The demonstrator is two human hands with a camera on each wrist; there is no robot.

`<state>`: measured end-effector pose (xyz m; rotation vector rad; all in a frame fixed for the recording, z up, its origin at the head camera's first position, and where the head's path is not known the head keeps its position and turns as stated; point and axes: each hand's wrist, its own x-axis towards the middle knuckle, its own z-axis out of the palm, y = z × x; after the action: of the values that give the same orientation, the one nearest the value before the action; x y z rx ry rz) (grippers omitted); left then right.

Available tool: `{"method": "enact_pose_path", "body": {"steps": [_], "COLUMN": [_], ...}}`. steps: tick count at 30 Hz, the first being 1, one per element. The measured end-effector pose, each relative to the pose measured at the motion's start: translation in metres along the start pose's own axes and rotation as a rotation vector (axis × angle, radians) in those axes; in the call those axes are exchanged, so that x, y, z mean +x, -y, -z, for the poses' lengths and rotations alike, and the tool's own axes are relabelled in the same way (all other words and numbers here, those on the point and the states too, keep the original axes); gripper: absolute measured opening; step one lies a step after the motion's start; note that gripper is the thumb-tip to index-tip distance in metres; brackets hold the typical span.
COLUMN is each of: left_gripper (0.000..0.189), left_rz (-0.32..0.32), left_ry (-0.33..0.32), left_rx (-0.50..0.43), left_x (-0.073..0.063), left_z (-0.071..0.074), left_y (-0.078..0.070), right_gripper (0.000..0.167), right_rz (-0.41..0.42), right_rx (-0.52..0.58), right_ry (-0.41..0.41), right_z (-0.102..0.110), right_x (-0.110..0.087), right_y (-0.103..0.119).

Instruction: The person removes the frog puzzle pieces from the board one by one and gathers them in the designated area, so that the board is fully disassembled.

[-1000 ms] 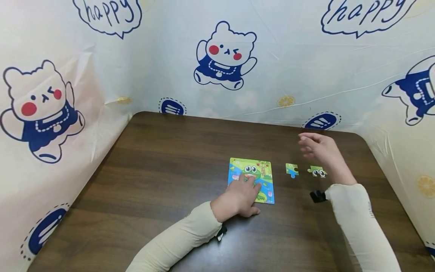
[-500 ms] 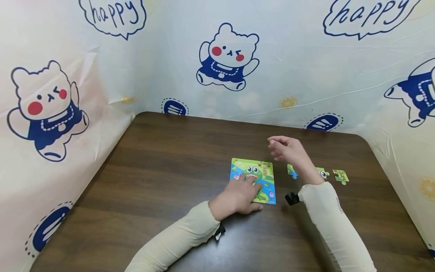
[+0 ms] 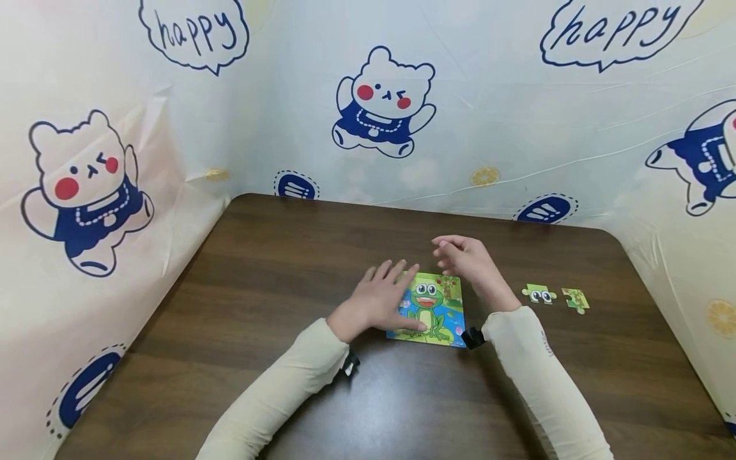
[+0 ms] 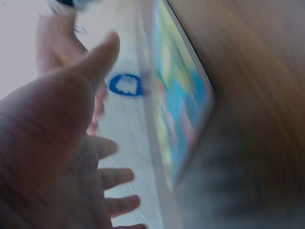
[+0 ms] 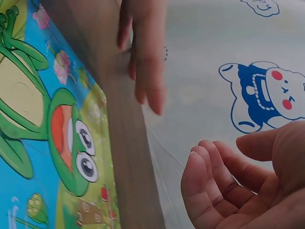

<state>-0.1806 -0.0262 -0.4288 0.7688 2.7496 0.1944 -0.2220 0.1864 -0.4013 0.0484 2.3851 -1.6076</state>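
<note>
A square frog puzzle (image 3: 427,317) lies on the table, green and blue, with a big-eyed frog on it. Over its left side my left hand (image 3: 376,300) hovers with fingers spread, the thumb crossing the lower part of the picture in the head view. The left wrist view, though blurred, has this hand (image 4: 66,138) raised off the board. By the puzzle's upper right corner is my right hand (image 3: 468,263), its fingers loosely bent. Nothing shows in the palm of that right hand (image 5: 228,186) in the right wrist view.
Two loose jigsaw pieces lie to the right: an eye piece (image 3: 540,295) and a tree piece (image 3: 575,300). The brown table (image 3: 259,287) meets a printed cloth (image 3: 241,115) at its back and sides.
My left hand has lifted from the puzzle and shifted left and away. My right hand has moved left from above the loose pieces, and its forearm now covers the blue-and-green piece seen before.
</note>
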Motion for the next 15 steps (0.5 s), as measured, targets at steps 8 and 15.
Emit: {"method": "enact_pose_path", "body": {"steps": [8, 15], "left_gripper": [0.127, 0.125], "left_rz": [0.081, 0.127], "left_ry": [0.101, 0.157], "left_rx": [0.009, 0.044], "left_x": [0.006, 0.007], "left_z": [-0.006, -0.007], "left_y": [0.021, 0.021], "right_gripper": [0.039, 0.035], "right_rz": [-0.016, -0.055], "right_rx": [-0.016, -0.025], "right_ry": [0.015, 0.047], "right_z": [-0.014, -0.029], "right_x": [0.0, -0.001], "right_y": [-0.013, -0.025]}}
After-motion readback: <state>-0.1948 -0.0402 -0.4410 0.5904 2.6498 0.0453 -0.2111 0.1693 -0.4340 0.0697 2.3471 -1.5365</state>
